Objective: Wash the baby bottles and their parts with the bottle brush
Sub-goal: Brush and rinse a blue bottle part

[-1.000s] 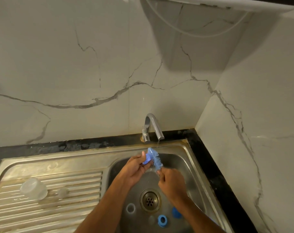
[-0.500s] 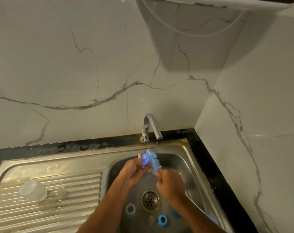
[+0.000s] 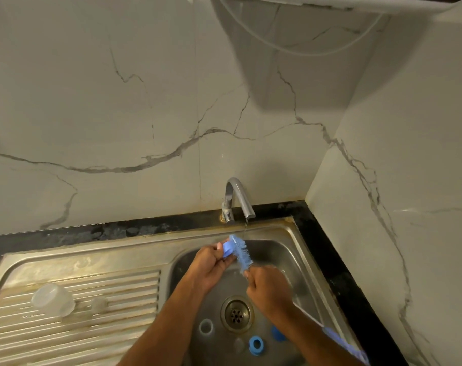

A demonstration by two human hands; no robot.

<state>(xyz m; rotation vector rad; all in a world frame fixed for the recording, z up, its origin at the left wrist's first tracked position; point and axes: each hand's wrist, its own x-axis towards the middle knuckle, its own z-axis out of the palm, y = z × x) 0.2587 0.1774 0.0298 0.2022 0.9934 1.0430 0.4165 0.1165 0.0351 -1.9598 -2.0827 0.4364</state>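
Marble-veined wall tiles (image 3: pixel 145 101) fill most of what I see, meeting in a corner at about 2 o'clock. Below them a black bench (image 3: pixel 118 229) edge runs behind a steel sink (image 3: pixel 290 233), whose ribbed drainboard (image 3: pixel 92 299) stretches out toward 8 o'clock. Its basin sits at 6 o'clock with the round drain (image 3: pixel 236 314) in its floor. A curved metal tap (image 3: pixel 236 199) rises at the basin's back rim, and a thin stream of water falls from its spout.

Over the basin I see both hands working close together. The left hand (image 3: pixel 211 265) grips a small blue bottle part (image 3: pixel 227 250) between thumb and fingers. The right hand (image 3: pixel 268 289) is closed round the wire stem of the bottle brush (image 3: pixel 241 252), just under the bristles. Its blue bristle head stands tilted against the blue part, right beside the falling water, and its blue handle trails down toward 5 o'clock past the right forearm.

On the drainboard at 8 o'clock lies a clear plastic cap (image 3: pixel 52 302) tipped on its side, with a small clear teat (image 3: pixel 99 303) just beside it. On the basin floor near the drain I can make out a pale ring (image 3: pixel 206 326) at its 7 o'clock, a blue ring (image 3: pixel 256 344) at 5 o'clock, and another blue piece (image 3: pixel 277 334) partly hidden by the right forearm.
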